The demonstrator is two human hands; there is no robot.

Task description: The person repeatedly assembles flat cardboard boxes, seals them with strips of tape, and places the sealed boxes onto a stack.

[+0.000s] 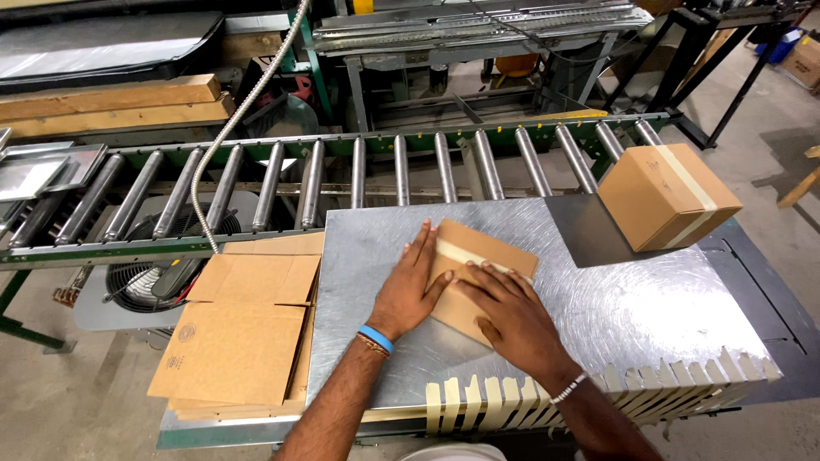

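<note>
Both palms lay flat and open on a small cardboard box (478, 277), nothing pinched or lifted: my left hand (412, 286) pressed its near-left side, fingers spread toward the top edge, while my right hand (510, 313) covered the lower right part, fingertips by a strip of pale tape (457, 253) running across the flap. That box sat near the middle of the steel table (649, 307), just short of the roller conveyor (401, 166). A second, already taped box (668, 196) stood at the table's far right corner, partly on a dark plate. Pre-cut tape strips (615, 391) hung in a row along the near edge, close to my right wrist. Flattened cartons (243, 329) were stacked off the left side of the table.

Risks, as I judged them: the smooth metal offered little friction, so uneven pressure from one palm could have skated the box sideways and let the tape wrinkle or land crooked. My right forearm also hovered over the hanging strips, and a careless sweep could have stuck or dislodged several.
</note>
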